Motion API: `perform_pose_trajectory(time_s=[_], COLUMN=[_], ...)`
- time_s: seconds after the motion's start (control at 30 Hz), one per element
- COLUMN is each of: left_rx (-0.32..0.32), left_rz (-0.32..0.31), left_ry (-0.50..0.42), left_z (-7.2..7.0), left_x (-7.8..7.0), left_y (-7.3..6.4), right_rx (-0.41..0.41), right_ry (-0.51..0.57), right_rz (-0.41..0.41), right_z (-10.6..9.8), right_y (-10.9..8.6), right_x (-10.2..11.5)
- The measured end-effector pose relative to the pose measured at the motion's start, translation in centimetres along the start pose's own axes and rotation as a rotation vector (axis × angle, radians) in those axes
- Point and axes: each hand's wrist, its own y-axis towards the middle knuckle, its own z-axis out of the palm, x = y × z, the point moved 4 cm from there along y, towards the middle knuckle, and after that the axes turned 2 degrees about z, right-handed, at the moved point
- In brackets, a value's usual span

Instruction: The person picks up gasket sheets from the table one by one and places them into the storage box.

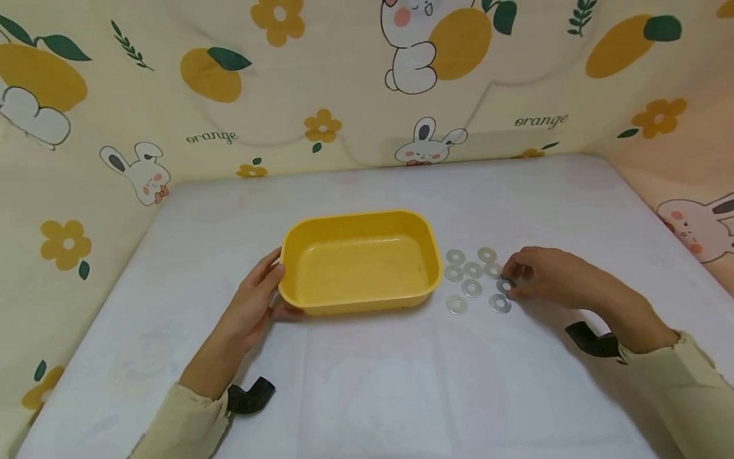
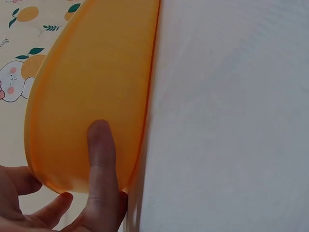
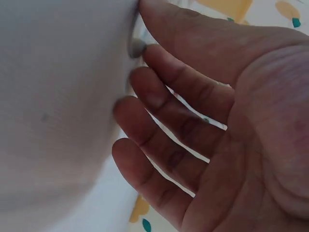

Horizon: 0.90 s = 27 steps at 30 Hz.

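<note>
A yellow plastic basin (image 1: pixel 358 305) with rounded corners stands on the white-covered table. My left hand (image 1: pixel 249 306) holds its left end, with fingertips at the rim and one digit low by the front corner. In the left wrist view a straight digit lies along the basin's outer wall (image 2: pixel 96 82). Several flat metal washers (image 1: pixel 472 288) lie loose to the right of the basin. At their right edge my right hand (image 1: pixel 553 277) pinches one washer (image 1: pixel 506 286) between thumb and forefinger, low at the table. The other fingers curve loosely in the right wrist view.
The white table cover (image 1: pixel 367 382) extends around the basin and washers. Behind it rises a cream cloth backdrop (image 1: pixel 355 76) printed with oranges, flowers and rabbits, which also closes off both sides. A black wrist strap (image 1: pixel 250 396) shows at the left sleeve.
</note>
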Motion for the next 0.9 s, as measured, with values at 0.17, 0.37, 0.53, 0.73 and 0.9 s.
perform_pose_trajectory(time_s=[0.17,0.37,0.53,0.73,0.9], left_rx=[0.007,-0.005,-0.009,-0.006,-0.013], left_rz=[0.014,0.010,0.006,0.005,0.010], left_ry=[-0.005,0.000,0.001,-0.002,-0.016], left_z=[0.20,0.07,0.01,0.08,0.09], left_x=[0.07,0.08,0.00,-0.06,-0.08], left_y=[0.05,0.09,0.10,-0.01,-0.10], right_rx=[0.019,0.056,0.042,0.043,0.041], right_ry=[0.018,0.059,0.053,0.067,0.069], right_rz=[-0.020,-0.067,-0.046,-0.031,-0.040], right_z=[0.38,0.43,0.10,0.03,0.17], right_y=[0.23,0.55,0.76,0.82,0.74], right_x=[-0.36,-0.22,-0.30,-0.47,-0.32])
